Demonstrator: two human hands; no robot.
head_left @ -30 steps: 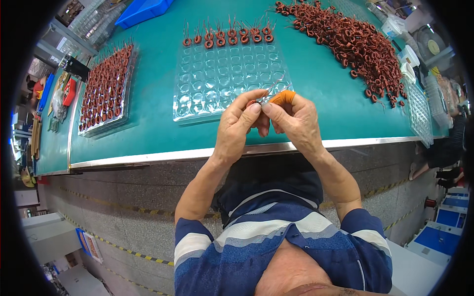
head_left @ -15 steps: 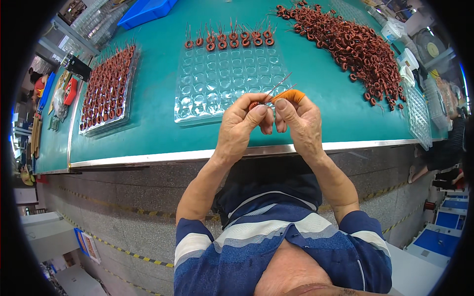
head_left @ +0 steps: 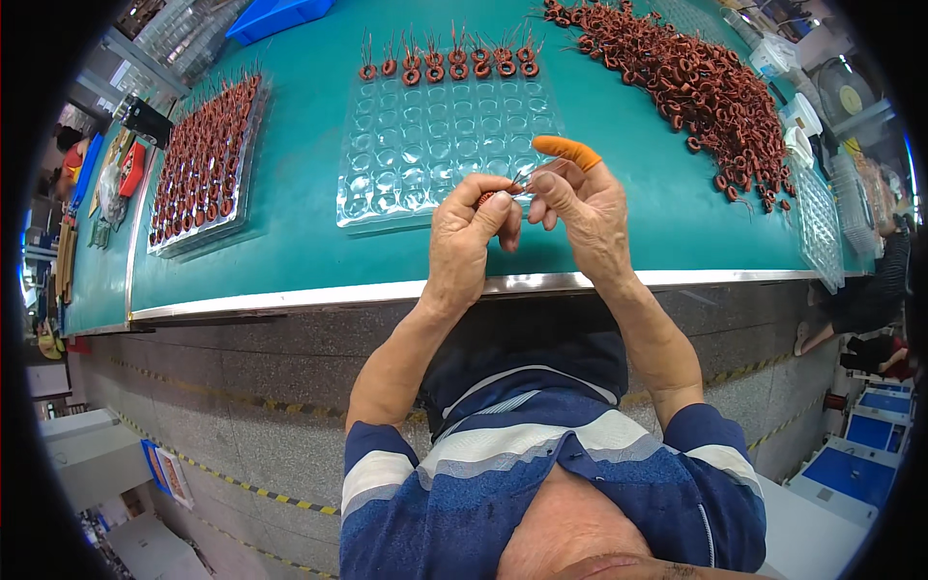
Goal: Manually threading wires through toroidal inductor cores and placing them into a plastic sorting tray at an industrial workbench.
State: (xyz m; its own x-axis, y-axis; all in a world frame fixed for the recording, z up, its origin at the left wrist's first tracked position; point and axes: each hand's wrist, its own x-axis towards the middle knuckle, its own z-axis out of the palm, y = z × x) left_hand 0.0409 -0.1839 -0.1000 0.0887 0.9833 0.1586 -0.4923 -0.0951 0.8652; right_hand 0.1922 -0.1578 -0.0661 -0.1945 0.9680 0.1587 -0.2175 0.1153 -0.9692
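Just in front of the clear tray, my left hand (head_left: 468, 227) pinches a small red-brown toroidal coil (head_left: 486, 199) between thumb and fingers. Thin wire leads stick out from the coil toward my right hand (head_left: 585, 208). That hand is closed at the leads, its thumb against the fingers behind. An orange finger cot (head_left: 568, 151) covers its index finger, which is lifted away and points left. The clear plastic tray (head_left: 387, 206) has round pockets. Coils (head_left: 458, 72) with their leads upright stand in its far rows. My fingers hide part of the held coil.
A big heap of loose coils (head_left: 686, 92) lies at the right. On the left sits a filled tray of coils (head_left: 205, 159). A blue bin (head_left: 280, 17) stands at the far left; empty clear trays (head_left: 820, 232) are at the right edge. The metal-edged green table (head_left: 319, 266) ends before me.
My right index finger has lifted off the leads and now points up and left. Both hands stay close together at the coil. The view has shifted slightly.
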